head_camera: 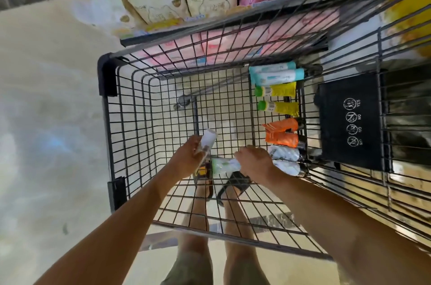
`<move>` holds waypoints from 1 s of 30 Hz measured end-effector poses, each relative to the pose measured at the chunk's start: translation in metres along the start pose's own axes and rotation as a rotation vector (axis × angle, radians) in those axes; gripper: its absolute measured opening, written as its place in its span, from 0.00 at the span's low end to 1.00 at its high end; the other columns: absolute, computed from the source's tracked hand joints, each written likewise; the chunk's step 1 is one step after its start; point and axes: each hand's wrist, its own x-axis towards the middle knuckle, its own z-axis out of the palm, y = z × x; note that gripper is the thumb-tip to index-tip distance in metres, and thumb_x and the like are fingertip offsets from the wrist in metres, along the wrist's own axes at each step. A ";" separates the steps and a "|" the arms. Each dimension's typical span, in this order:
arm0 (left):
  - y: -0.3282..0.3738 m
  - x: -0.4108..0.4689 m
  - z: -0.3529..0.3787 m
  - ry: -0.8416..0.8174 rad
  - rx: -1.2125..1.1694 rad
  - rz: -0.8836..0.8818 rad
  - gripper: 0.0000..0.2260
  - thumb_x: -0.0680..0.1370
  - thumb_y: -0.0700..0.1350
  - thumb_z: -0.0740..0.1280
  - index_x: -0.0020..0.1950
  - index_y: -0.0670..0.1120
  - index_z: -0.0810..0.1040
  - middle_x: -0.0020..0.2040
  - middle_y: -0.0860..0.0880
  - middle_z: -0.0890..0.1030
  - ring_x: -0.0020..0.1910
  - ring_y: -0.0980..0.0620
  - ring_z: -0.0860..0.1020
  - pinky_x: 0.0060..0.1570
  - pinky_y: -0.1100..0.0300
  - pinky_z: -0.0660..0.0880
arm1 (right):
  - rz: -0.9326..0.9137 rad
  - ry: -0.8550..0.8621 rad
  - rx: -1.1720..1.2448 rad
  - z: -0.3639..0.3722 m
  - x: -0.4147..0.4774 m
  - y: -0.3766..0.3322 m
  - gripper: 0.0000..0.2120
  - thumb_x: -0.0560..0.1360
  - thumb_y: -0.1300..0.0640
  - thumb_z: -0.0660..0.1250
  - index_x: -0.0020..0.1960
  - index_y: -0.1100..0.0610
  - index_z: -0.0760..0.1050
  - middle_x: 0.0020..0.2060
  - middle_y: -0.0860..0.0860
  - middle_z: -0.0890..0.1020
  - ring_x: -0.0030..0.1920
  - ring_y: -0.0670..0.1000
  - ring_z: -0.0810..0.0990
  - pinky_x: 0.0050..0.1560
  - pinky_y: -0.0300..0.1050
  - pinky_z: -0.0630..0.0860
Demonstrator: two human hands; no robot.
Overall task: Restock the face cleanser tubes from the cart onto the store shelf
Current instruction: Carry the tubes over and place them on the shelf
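White tube crosswise in right hand

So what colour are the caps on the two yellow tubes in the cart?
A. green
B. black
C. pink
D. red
A: the two yellow tubes lying along the right side of the cart both have bright green caps.
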 end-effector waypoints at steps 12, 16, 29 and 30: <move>0.065 -0.086 -0.050 0.087 -0.168 0.155 0.16 0.83 0.55 0.64 0.67 0.48 0.69 0.59 0.41 0.79 0.49 0.46 0.81 0.48 0.44 0.83 | 0.143 0.114 0.631 -0.104 -0.081 0.025 0.23 0.77 0.47 0.71 0.68 0.53 0.72 0.57 0.53 0.82 0.51 0.52 0.82 0.48 0.49 0.80; 0.088 -0.124 -0.070 0.130 -0.316 0.178 0.19 0.82 0.46 0.68 0.72 0.46 0.69 0.64 0.47 0.78 0.58 0.48 0.81 0.54 0.49 0.82 | 0.206 0.232 1.011 -0.149 -0.109 0.022 0.22 0.78 0.52 0.72 0.67 0.57 0.71 0.61 0.53 0.81 0.50 0.51 0.83 0.46 0.47 0.83; 0.073 -0.246 -0.159 0.370 -0.722 0.253 0.25 0.72 0.50 0.80 0.66 0.52 0.74 0.57 0.48 0.83 0.54 0.49 0.83 0.48 0.54 0.82 | -0.068 0.350 1.127 -0.293 -0.158 -0.091 0.22 0.76 0.50 0.75 0.68 0.48 0.74 0.58 0.43 0.82 0.57 0.47 0.82 0.60 0.53 0.81; 0.065 -0.259 -0.167 0.406 -0.748 0.263 0.23 0.73 0.49 0.80 0.63 0.52 0.74 0.56 0.49 0.84 0.51 0.50 0.84 0.44 0.56 0.81 | -0.096 0.341 1.118 -0.304 -0.159 -0.108 0.23 0.76 0.51 0.75 0.69 0.48 0.73 0.59 0.43 0.82 0.58 0.47 0.81 0.60 0.52 0.80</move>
